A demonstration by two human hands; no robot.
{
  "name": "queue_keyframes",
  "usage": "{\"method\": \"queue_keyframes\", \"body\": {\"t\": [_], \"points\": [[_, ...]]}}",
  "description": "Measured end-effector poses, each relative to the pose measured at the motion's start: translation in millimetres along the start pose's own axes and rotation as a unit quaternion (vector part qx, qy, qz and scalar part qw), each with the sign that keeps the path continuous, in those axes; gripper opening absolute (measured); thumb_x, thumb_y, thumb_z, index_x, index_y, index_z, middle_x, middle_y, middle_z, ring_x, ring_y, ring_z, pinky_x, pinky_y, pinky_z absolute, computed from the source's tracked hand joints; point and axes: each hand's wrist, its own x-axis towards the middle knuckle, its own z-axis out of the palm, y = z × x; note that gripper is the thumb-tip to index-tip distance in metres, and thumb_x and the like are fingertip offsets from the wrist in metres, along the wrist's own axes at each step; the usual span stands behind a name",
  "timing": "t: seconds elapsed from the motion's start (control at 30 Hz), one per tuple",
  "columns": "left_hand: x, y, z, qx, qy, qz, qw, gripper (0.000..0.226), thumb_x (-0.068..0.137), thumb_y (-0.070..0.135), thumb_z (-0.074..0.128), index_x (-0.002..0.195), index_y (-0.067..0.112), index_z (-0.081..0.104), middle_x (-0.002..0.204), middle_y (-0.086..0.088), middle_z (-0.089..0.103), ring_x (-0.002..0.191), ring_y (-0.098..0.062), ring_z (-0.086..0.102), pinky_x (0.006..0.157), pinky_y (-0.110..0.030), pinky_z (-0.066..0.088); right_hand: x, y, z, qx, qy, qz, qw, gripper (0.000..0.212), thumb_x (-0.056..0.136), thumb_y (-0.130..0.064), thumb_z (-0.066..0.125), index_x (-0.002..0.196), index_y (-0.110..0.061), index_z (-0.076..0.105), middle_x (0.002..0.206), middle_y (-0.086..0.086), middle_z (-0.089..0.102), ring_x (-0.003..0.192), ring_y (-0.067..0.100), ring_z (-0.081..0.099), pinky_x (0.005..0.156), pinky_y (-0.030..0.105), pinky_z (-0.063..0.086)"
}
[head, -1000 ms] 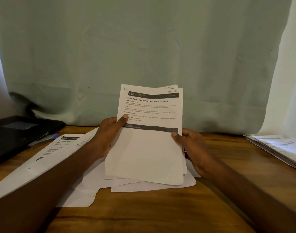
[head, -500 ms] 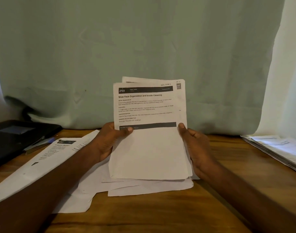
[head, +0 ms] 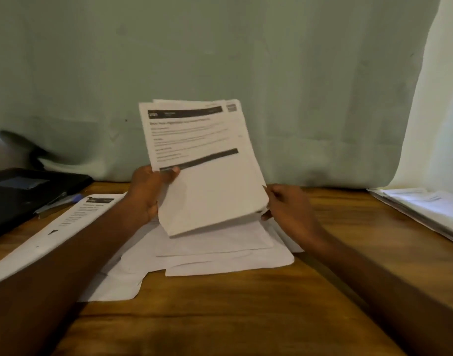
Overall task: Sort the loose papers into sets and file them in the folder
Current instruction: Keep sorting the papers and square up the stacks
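Sheaf of papers (head: 207, 176): raised, tilted, above loose sheets (head: 220, 255) on table (head: 220, 317)
Left hand (head: 148, 194): thumb pinching left edge
Right hand (head: 287, 206): fingers curled at lower right corner
Handling: light, floppy, slippery; pinch both side edges

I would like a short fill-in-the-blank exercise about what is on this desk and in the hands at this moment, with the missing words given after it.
1. The left hand pinches the printed stack of papers with its ____ on the front.
2. The pen lies partly on the ____ folder.
3. The loose sheets lie on the ____ table under the stack.
4. The right hand touches the stack's lower ____ corner.

Missing words: thumb; black; wooden; right
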Motion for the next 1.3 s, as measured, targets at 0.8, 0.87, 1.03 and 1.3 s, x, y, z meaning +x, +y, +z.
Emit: {"method": "queue_keyframes", "body": {"t": [0.8,0.87,1.03,1.3], "points": [[32.9,3.2,-61.0,-0.009,0.211,-0.033,0.977,0.032,0.090,0.001,0.070,0.120,0.010,0.063,0.128,-0.003,0.067,0.107,-0.018,0.061,0.094,-0.027,0.047,-4.1,9.0,13.1,-0.238,-0.156,0.069,0.956,0.067,0.082,-0.061,0.074,0.133,-0.022,0.057,0.118,-0.003,0.063,0.105,0.016,0.059,0.081,0.029,0.047],[32.5,2.9,-58.8,0.016,0.218,-0.033,0.975,0.036,0.089,0.003,0.073,0.123,0.009,0.064,0.121,-0.001,0.068,0.107,-0.019,0.062,0.093,-0.029,0.047,-1.9,11.7,10.1,-0.200,-0.131,0.065,0.969,0.048,0.089,-0.046,0.074,0.129,-0.022,0.061,0.111,-0.004,0.065,0.097,0.012,0.058,0.077,0.027,0.044],[27.8,0.3,-51.7,0.016,0.187,-0.042,0.981,0.030,0.090,0.004,0.073,0.117,0.015,0.066,0.116,0.001,0.068,0.108,-0.021,0.063,0.100,-0.040,0.051,4.5,14.8,3.1,-0.245,-0.094,0.069,0.962,0.022,0.098,-0.013,0.061,0.119,-0.012,0.070,0.123,0.006,0.068,0.103,0.017,0.062,0.081,0.026,0.044],[17.7,-8.6,-25.2,0.010,0.012,-0.062,0.998,0.039,0.091,0.001,0.072,0.128,0.012,0.068,0.124,-0.008,0.072,0.112,-0.029,0.068,0.096,-0.045,0.055,2.6,10.0,16.2,-0.270,-0.100,0.113,0.951,0.033,0.092,-0.048,0.070,0.082,-0.016,0.067,0.076,-0.002,0.066,0.074,0.015,0.062,0.064,0.030,0.046]]}}
